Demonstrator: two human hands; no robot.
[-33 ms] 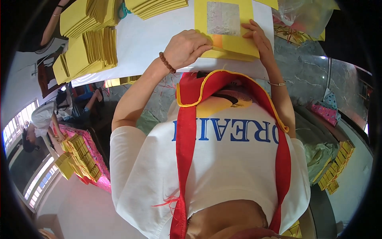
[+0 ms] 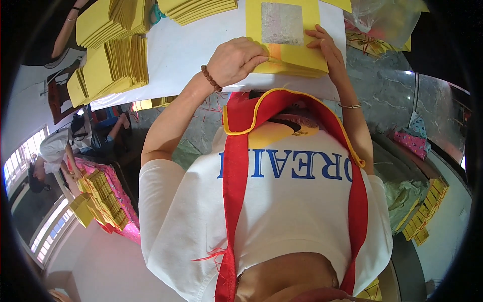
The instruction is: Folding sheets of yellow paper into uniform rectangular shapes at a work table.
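Note:
Yellow paper sheets (image 2: pixel 302 63) lie in a pile at the near edge of a white table (image 2: pixel 196 48). A silver foil square (image 2: pixel 282 24) sits on the top sheet, with an orange patch (image 2: pixel 275 52) just below it. My left hand (image 2: pixel 236 61), with a brown bead bracelet at its wrist, is closed in a pinch on the near left edge of the paper. My right hand (image 2: pixel 329 50) rests at the pile's right side, fingers stretched out over the paper's edge. What lies under my left palm is hidden.
Stacks of folded yellow paper (image 2: pixel 113 65) stand on the table's left, near teal-handled scissors (image 2: pixel 157 14). A clear plastic bag (image 2: pixel 387 17) is at upper right. A person's arm (image 2: pixel 64 32) shows at upper left. Another person (image 2: pixel 55 143) bends by yellow bundles (image 2: pixel 103 196).
The near part of the top yellow sheet has shifted slightly beside my left fingers, and the orange patch looks paler. Both hands stay in nearly the same place.

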